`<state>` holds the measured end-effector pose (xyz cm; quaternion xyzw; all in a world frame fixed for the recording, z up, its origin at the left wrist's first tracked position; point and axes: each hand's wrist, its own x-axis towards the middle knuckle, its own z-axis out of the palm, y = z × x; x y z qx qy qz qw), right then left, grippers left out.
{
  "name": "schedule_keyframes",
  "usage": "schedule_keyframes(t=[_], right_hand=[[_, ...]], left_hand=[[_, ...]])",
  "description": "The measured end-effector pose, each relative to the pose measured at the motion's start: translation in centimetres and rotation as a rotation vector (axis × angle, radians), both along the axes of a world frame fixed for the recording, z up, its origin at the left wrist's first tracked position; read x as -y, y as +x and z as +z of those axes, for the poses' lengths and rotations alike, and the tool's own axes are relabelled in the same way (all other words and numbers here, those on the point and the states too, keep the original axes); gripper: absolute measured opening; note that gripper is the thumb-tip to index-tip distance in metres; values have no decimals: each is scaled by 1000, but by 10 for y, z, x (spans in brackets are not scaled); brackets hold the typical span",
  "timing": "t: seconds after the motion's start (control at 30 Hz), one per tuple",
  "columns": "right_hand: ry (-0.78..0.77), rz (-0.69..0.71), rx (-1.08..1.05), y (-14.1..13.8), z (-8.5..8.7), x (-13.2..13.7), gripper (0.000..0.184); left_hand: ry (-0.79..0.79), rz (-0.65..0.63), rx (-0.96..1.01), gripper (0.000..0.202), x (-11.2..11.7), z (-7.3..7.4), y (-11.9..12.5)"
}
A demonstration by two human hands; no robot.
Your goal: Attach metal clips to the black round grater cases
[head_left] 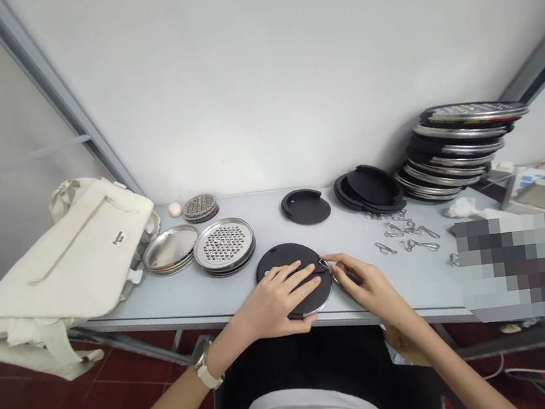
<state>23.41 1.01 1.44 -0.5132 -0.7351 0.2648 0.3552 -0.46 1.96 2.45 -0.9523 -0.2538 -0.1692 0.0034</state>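
Observation:
A round black lid with a metal rim lies near the front edge of the grey table. My left hand lies flat on top of it, fingers spread. My right hand is at the lid's right edge, its fingers pinched around a small metal clip at the rim. A watch sits on my left wrist.
Loose metal clips lie to the right. Behind them are black lids, a single black lid and a tall stack of rimmed discs. Perforated metal discs, a plain metal plate and a white bag sit left.

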Motion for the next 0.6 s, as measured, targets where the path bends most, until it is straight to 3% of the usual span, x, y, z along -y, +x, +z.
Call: schedule_keyframes(t=[0.6], right_hand=[[15, 53, 20, -3, 2, 1, 28]], left_hand=[[-7, -1, -7, 62, 0, 0, 0]])
